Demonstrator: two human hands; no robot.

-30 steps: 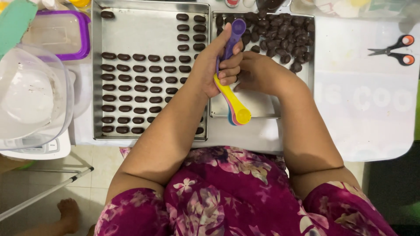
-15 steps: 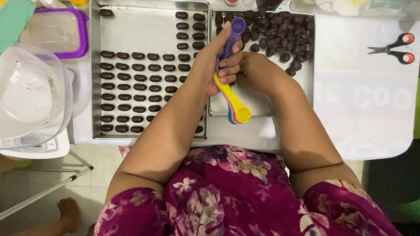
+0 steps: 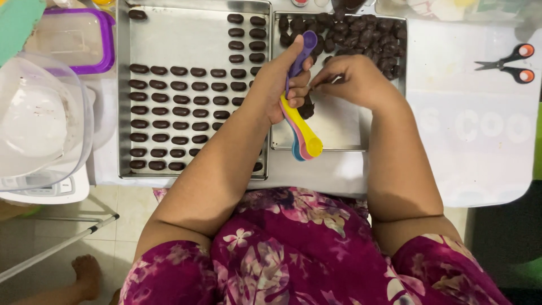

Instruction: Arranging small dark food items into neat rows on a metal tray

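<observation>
White table [image 3: 480, 141] w/ two trays: left hand [image 3: 276, 85] is clamping the spoon set [image 3: 302, 121] over the right tray [image 3: 339, 127], right hand [image 3: 353, 79] is pinching a dark bit, prob. to shape it.

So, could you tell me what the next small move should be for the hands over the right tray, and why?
Probably carry the dark piece pinched in the right hand across to the left tray and lay it after the neat rows. The left hand holds the measuring spoons beside it, and the right tray holds only a loose heap.
</observation>
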